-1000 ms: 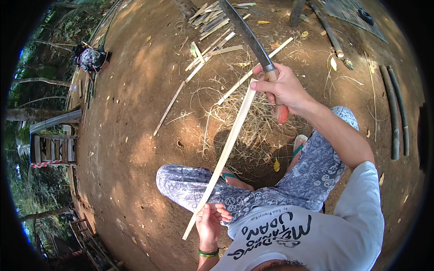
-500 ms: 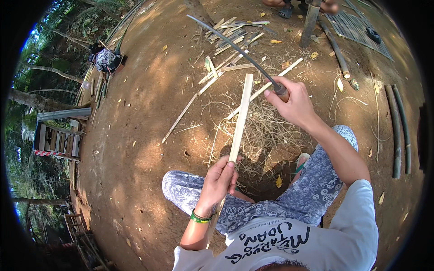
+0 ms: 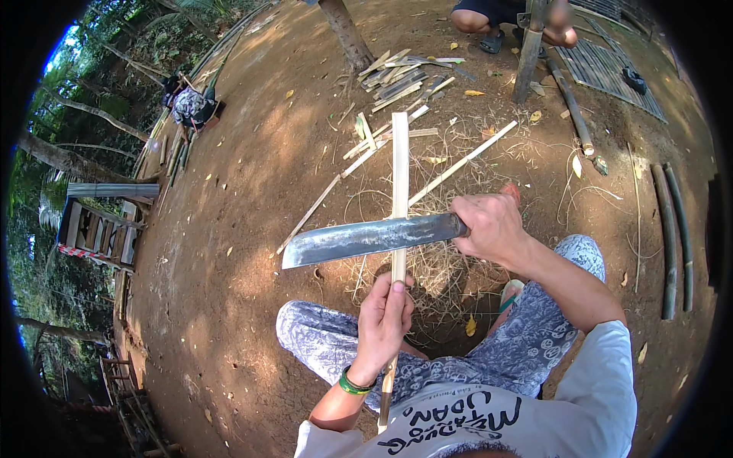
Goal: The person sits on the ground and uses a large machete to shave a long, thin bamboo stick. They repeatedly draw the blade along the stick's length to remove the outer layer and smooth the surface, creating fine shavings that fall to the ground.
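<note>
The left hand (image 3: 384, 320) has a closed grip around a long bamboo slat (image 3: 399, 183), holding it near its lower end so the strip points away from the body, out over the dirt ground (image 3: 229, 252). The right hand (image 3: 492, 227) is clenched tight on the handle of a big knife (image 3: 366, 238), and the broad dark blade lies crosswise over the slat, just above the left thumb, tip pointing to the person's left.

This looks like the shaving or splitting step: blade set against the strip, ready to work along it. The next move, by my reading, calls for a steady left hold with the fingers kept clear behind the edge, and a controlled push away from the body, not toward the patterned trousers (image 3: 519, 343) below.

Hard to call: whether the edge actually bites into the bamboo or merely rests across it, the angle hides that. The knife handle is swallowed by the fist. The slat's lower end runs down behind the wrist with the green wristband (image 3: 351, 384) and against the white shirt (image 3: 489, 424).

Beneath the work sits a heap of pale shavings (image 3: 435, 267); farther out, a scatter of cut bamboo pieces (image 3: 401, 76). At the top edge another person (image 3: 504, 19) crouches, cut off by the frame.
</note>
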`<state>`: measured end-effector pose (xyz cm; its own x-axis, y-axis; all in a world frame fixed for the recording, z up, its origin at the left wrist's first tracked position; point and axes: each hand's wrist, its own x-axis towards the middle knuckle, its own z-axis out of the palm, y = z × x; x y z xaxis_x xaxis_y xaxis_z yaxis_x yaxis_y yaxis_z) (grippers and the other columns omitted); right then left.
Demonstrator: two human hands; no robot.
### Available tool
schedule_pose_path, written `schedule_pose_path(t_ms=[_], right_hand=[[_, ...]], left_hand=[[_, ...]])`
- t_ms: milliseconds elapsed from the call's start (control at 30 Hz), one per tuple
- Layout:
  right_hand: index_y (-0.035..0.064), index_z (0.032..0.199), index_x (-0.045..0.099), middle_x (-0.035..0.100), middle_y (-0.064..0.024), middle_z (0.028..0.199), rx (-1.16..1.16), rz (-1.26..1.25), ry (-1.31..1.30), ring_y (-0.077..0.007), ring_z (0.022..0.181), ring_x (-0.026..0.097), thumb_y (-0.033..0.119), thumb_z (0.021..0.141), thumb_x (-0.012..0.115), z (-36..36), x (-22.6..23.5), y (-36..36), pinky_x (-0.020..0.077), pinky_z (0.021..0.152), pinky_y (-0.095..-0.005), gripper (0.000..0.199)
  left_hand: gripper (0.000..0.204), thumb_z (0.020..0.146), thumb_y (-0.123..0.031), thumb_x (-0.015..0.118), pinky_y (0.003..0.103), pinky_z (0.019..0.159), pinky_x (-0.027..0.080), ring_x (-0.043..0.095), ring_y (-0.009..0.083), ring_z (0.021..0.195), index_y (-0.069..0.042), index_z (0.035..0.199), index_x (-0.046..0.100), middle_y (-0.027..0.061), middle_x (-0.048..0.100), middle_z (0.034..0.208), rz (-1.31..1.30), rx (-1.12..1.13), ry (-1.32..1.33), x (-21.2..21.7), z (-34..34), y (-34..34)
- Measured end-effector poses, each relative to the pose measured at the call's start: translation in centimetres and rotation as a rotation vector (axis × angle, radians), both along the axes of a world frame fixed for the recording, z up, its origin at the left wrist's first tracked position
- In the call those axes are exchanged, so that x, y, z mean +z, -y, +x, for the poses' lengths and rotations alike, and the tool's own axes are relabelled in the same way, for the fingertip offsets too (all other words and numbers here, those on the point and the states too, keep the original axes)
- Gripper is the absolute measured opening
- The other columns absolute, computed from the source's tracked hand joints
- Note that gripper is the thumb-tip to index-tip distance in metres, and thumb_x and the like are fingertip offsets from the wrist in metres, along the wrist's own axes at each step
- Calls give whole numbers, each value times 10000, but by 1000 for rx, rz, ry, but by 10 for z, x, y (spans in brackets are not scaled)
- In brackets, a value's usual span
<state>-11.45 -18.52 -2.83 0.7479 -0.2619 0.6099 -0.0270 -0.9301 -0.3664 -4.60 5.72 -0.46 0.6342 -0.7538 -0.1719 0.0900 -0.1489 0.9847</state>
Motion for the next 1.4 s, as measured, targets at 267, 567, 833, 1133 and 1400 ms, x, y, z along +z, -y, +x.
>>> schedule_pose_path(t_ms=[267, 567, 833, 1133, 1400], right_hand=[[80, 753, 563, 634, -90, 621, -2, -47, -41, -323, 570, 665, 151, 658, 746, -2, -2, 18, 491, 524, -470, 219], [69, 744, 560, 631, -93, 617, -33, -54, -139, -329, 554, 653, 129, 647, 718, 1, 0, 24, 492, 532, -475, 195], [68, 727, 598, 625, -93, 586, -59, -71, -188, -313, 519, 633, 131, 682, 692, 3, 0, 33, 496, 527, -468, 122], [22, 681, 617, 552, -135, 545, -473, 200, -126, -303, 492, 563, 179, 815, 663, -5, 16, 105, 435, 547, -437, 211], [75, 728, 609, 593, -81, 548, 61, 99, -108, -292, 484, 614, 174, 683, 745, 3, -10, 2, 473, 499, -434, 174]], left_hand=[[242, 1109, -214, 422, 186, 452, 291, 367, 14, 499, -10, 1120, 551, -59, 436, 635, 52, 10, 23, -2, -14, -30], [236, 1101, -201, 440, 206, 461, 306, 390, 16, 500, -14, 1131, 580, -67, 443, 602, 129, 32, 75, -8, -20, -57], [237, 1101, -196, 441, 202, 467, 305, 398, 20, 509, -11, 1122, 587, -61, 457, 616, 116, 55, -38, -10, -26, -73], [236, 1112, -191, 404, 204, 428, 282, 377, 24, 482, -29, 1146, 572, -44, 461, 625, 84, 65, -219, -24, -31, -111], [306, 1121, -261, 356, 182, 386, 314, 380, 58, 425, -24, 1072, 544, 23, 493, 690, 41, 51, -420, -28, -5, -71]])
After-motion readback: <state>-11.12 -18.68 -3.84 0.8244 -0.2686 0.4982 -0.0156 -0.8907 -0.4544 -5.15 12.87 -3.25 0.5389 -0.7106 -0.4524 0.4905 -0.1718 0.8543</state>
